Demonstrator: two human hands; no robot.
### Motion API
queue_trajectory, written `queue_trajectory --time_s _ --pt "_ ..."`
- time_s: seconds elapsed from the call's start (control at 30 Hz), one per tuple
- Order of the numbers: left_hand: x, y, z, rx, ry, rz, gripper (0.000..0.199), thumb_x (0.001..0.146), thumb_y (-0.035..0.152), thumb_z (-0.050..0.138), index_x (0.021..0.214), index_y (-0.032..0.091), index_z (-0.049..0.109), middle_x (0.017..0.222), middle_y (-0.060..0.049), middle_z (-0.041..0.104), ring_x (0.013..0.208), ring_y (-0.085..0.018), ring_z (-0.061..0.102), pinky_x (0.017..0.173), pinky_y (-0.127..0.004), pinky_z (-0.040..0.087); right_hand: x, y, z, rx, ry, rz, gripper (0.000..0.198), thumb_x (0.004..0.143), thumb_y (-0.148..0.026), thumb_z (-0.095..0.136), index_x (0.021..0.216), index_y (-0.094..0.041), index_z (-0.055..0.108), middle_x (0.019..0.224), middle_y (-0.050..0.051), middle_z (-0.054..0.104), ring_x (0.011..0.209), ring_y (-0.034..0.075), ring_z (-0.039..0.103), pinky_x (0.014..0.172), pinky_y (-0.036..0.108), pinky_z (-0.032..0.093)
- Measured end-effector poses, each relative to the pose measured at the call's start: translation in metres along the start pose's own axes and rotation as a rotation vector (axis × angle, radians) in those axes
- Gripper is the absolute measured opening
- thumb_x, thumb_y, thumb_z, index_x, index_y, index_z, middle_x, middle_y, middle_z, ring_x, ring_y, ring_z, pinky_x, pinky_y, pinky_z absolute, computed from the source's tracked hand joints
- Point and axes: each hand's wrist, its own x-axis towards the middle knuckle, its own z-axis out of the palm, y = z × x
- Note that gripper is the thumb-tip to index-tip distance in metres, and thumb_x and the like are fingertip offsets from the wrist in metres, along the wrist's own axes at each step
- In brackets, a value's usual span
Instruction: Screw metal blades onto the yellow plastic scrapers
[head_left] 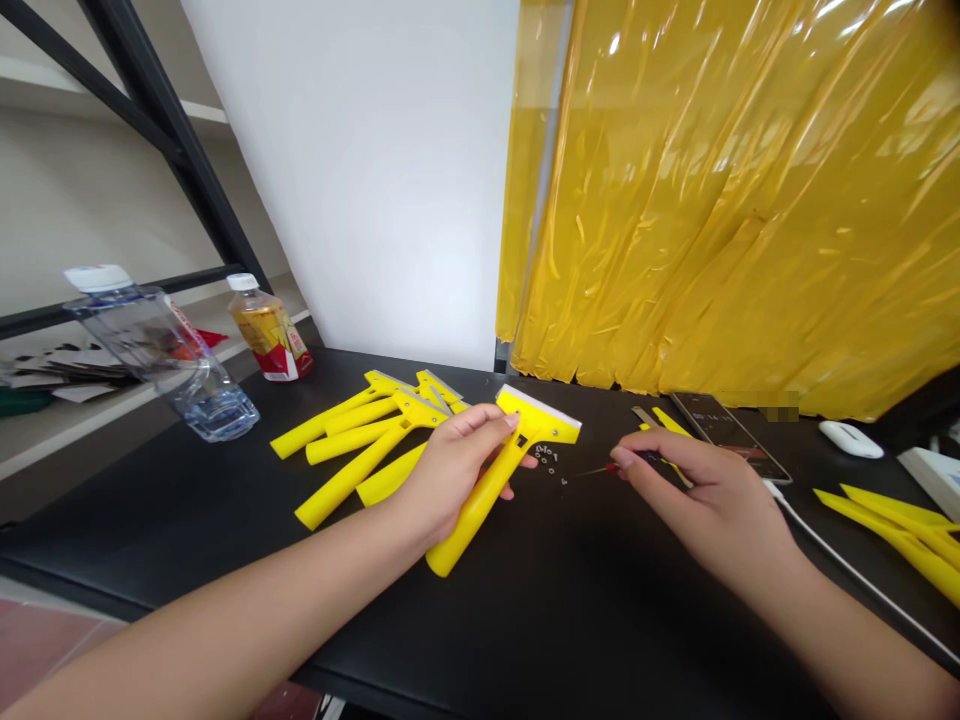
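My left hand [469, 465] is closed around a yellow scraper [480, 500], whose wide head with a pale blade edge points away from me. Screws show on that head. In my right hand [694, 490], a small screwdriver [611, 467] is pinched between thumb and fingers, its thin shaft pointing left. Its tip is near several small screws and nuts [547, 460] lying on the black table. To the left of my left hand, several more yellow scrapers [352, 438] lie in an overlapping group, partly hidden by my hand and forearm.
A phone [731, 435] with a white cable [847, 590] lies beyond my right hand, beside a white earphone case [850, 439]. More yellow parts [900, 530] lie at the right edge. Two bottles, one clear [172, 360] and one labelled [270, 335], stand back left. Yellow plastic sheeting [735, 200] hangs behind.
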Motion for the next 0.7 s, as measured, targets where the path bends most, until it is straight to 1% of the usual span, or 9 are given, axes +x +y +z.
queue_trajectory --time_s 0.07,0.13,0.2,0.27,0.33,0.47,0.57,0.7 --pt "0.002 -0.002 -0.001 0.013 0.038 -0.027 0.021 0.093 0.040 0.072 0.093 0.020 0.063 0.091 -0.004 0.066 0.094 -0.028 0.077 0.050 -0.023 0.056 -0.001 -0.002 -0.004 0.014 0.040 -0.002 0.019 0.096 -0.046 0.067 0.095 -0.029 0.076 0.089 -0.002 0.078 0.082 0.018 0.072 0.075 0.030 0.056" --pt "0.003 -0.004 -0.003 0.022 0.047 -0.065 0.018 0.094 0.037 0.069 0.094 0.020 0.064 0.094 -0.005 0.068 0.093 -0.028 0.078 0.050 -0.024 0.056 -0.002 -0.003 -0.008 0.062 0.080 0.010 0.018 0.096 -0.045 0.068 0.094 -0.029 0.076 0.085 -0.002 0.077 0.079 0.018 0.072 0.070 0.028 0.056" --pt "0.004 -0.005 -0.003 0.029 0.020 -0.120 0.016 0.094 0.035 0.068 0.097 0.019 0.065 0.098 -0.006 0.070 0.090 -0.028 0.078 0.050 -0.025 0.057 -0.004 -0.004 -0.011 0.152 0.130 0.025 0.017 0.095 -0.044 0.070 0.094 -0.029 0.077 0.083 -0.002 0.077 0.078 0.017 0.072 0.069 0.026 0.056" --pt "0.002 -0.007 -0.002 0.037 -0.024 -0.177 0.016 0.092 0.033 0.070 0.097 0.018 0.066 0.101 -0.007 0.070 0.087 -0.028 0.079 0.049 -0.026 0.057 -0.004 -0.005 -0.012 0.249 0.177 0.038 0.015 0.095 -0.043 0.071 0.096 -0.029 0.077 0.084 -0.001 0.077 0.080 0.017 0.072 0.073 0.026 0.058" --pt "0.000 -0.008 0.000 0.048 -0.081 -0.220 0.017 0.091 0.033 0.073 0.095 0.017 0.066 0.099 -0.007 0.070 0.085 -0.028 0.079 0.047 -0.025 0.057 -0.005 -0.006 -0.010 0.321 0.214 0.052 0.014 0.095 -0.041 0.072 0.100 -0.029 0.077 0.087 0.000 0.078 0.083 0.017 0.073 0.078 0.026 0.059" --pt "-0.003 -0.010 0.002 0.068 -0.192 -0.276 0.023 0.091 0.038 0.074 0.096 0.016 0.066 0.098 -0.008 0.072 0.085 -0.027 0.079 0.047 -0.022 0.055 -0.007 -0.004 -0.002 0.388 0.210 0.062 0.014 0.094 -0.040 0.074 0.103 -0.030 0.077 0.092 0.001 0.078 0.084 0.017 0.073 0.077 0.026 0.060" --pt "-0.004 -0.011 0.002 0.076 -0.216 -0.294 0.026 0.091 0.039 0.074 0.096 0.016 0.066 0.096 -0.009 0.072 0.083 -0.026 0.079 0.046 -0.021 0.055 -0.008 0.000 0.002 0.374 0.169 0.062 0.013 0.095 -0.038 0.074 0.104 -0.030 0.077 0.096 0.001 0.077 0.085 0.017 0.073 0.074 0.026 0.059" --pt "-0.004 -0.010 0.003 0.080 -0.230 -0.308 0.027 0.090 0.039 0.075 0.095 0.015 0.066 0.097 -0.010 0.072 0.082 -0.025 0.078 0.045 -0.021 0.055 -0.009 0.004 0.003 0.351 0.144 0.057 0.012 0.096 -0.038 0.073 0.105 -0.030 0.077 0.098 0.001 0.077 0.087 0.017 0.072 0.075 0.026 0.058"
